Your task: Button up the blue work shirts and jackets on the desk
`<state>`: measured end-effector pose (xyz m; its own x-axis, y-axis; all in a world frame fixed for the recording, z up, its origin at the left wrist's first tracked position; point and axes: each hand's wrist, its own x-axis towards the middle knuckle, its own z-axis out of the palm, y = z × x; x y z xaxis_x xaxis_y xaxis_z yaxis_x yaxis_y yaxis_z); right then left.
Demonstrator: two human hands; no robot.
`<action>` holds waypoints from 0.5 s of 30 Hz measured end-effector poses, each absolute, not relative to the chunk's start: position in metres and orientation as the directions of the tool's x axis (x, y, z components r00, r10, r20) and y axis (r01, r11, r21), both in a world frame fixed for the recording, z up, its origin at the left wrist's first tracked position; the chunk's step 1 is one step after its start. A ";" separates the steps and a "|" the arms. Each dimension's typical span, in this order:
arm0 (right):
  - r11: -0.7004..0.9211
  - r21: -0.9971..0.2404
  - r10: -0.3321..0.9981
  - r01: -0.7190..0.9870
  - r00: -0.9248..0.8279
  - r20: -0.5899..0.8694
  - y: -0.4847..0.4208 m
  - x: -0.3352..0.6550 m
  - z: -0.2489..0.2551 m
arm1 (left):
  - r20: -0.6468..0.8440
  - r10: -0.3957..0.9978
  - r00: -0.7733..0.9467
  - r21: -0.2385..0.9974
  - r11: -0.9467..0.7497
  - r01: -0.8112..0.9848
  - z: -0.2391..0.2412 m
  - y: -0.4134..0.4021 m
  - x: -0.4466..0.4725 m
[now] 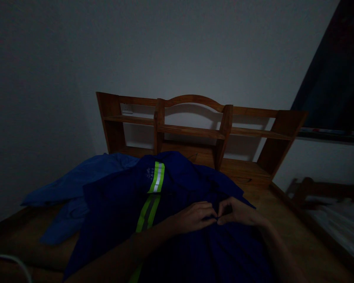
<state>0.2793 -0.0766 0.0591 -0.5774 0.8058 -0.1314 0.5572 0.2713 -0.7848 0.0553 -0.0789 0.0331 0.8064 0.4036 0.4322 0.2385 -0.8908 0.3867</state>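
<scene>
A dark blue work jacket with a yellow-green and silver reflective strip lies spread over the wooden surface in front of me. Both hands meet over its right part, fingertips almost touching. My left hand reaches across the jacket, its fingers pinched on the cloth. Thumb and forefinger of my right hand are closed together on the fabric just beside it. The dim light hides whether a button or only a fold sits between the fingertips.
A lighter blue garment lies at the left, partly under the jacket. Behind stands a wooden shelf unit against the wall. A pale cable curves at the lower left. Wooden furniture with pale cloth is at the right.
</scene>
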 end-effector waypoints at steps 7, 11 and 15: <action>0.273 -0.781 0.764 0.561 -0.620 -0.179 -0.075 0.282 0.052 | 0.365 0.457 0.811 0.508 -0.828 0.238 0.025 -0.075 0.059; 0.342 -0.700 0.801 0.627 -0.584 -0.132 -0.068 0.277 0.061 | 0.432 0.531 0.729 0.480 -0.820 0.312 0.024 -0.069 0.056; 0.488 -0.558 0.861 0.671 -0.476 0.180 -0.057 0.248 0.071 | 0.536 0.685 0.493 0.501 -0.728 0.468 0.025 -0.050 0.044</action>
<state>0.2480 -0.0575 0.0712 -0.4759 0.8610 0.1797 0.6714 0.4876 -0.5581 0.0438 -0.0495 0.0252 0.4932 0.6854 0.5357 0.4678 -0.7282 0.5009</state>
